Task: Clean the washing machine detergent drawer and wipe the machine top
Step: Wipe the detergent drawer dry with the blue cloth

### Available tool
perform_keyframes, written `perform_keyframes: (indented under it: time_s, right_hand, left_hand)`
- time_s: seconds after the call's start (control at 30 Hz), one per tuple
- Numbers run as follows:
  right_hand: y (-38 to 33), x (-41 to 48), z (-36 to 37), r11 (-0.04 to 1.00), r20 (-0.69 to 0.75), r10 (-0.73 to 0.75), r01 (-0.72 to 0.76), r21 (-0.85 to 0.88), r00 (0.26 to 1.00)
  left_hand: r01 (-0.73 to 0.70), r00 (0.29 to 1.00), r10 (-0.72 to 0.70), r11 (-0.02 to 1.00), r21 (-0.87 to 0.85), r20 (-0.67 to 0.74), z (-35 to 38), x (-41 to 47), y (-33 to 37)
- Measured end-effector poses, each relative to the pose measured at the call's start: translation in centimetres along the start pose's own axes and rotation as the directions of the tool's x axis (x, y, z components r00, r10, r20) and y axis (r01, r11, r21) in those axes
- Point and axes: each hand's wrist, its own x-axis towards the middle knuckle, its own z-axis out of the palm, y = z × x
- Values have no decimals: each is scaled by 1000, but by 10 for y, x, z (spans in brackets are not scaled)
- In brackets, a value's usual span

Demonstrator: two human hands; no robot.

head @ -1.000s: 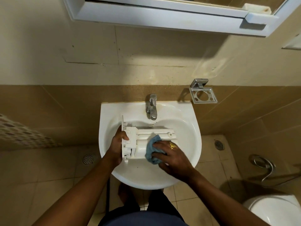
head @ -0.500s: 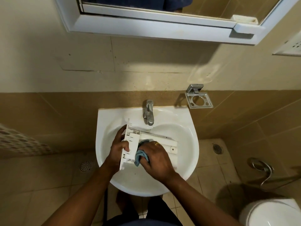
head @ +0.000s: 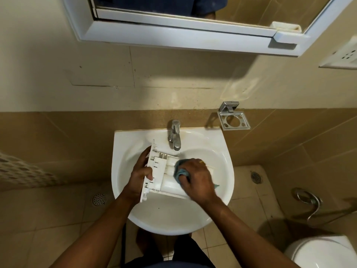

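Over sink, white ribbed detergent drawer tilted, blue cloth pressed on.

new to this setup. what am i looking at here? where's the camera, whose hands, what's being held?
There is no robot here: one wide-angle camera sits on a person's head and looks down at their own bare hands over a white wall-mounted sink in a bathroom. The left hand has a grip on the front panel end of a white washing machine detergent drawer, which lies across the basin below the tap. The right hand presses a bunched blue cloth onto the drawer's compartments. No running water can be made out. A mirror cabinet hangs above, an empty metal holder is on the wall, and a toilet is at lower right.
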Motion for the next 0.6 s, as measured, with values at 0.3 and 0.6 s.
perform_keyframes:
  time_s: [0.3, 0.6]
  right_hand:
    - [14, -3, -6, 988, 193, -155, 148, 51, 969]
    - [57, 0, -44, 972, -64, 233, -234, 3, 970]
  left_hand:
    - [18, 999, -17, 999, 39, -30, -17, -5, 3]
    - [22, 1000, -21, 999, 26, -11, -21, -13, 12]
